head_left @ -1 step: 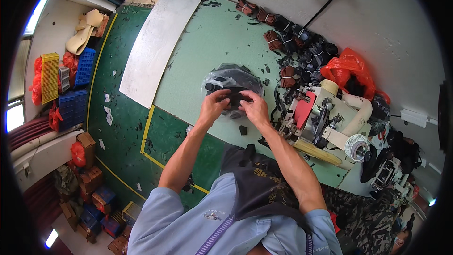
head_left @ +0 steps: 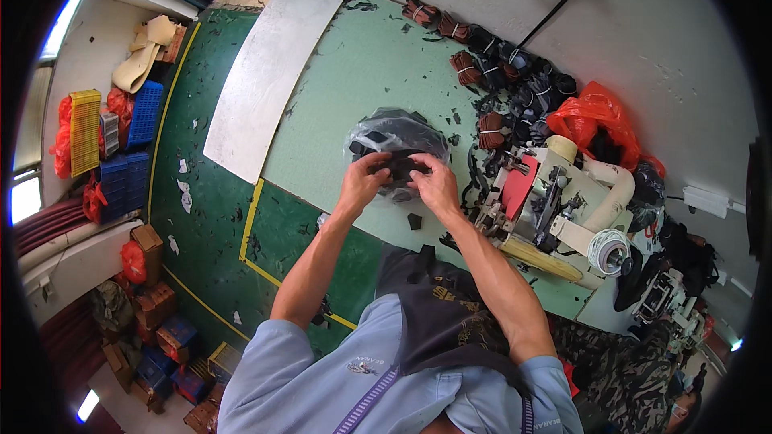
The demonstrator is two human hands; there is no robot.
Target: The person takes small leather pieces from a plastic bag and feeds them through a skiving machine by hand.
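Presently | both hands (head_left: 366,185) (head_left: 435,185) curled at bag (head_left: 434,143), grip unclear | table edge (head_left: 376,235) near, board (head_left: 273,80) apart

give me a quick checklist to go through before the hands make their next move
1. Left hand at the clear plastic bag: ok, its fingers are at the near side.
2. Right hand at the bag too: ok, opposite the left.
3. Firm grip on the dark material between the hands: cannot tell, the fingertips blend into it.
4. Hands away from the cream machine: ok, it stands apart, to the right.
5. Green tabletop free of scraps: not ok, a dark scrap lies on the near side of the bag.
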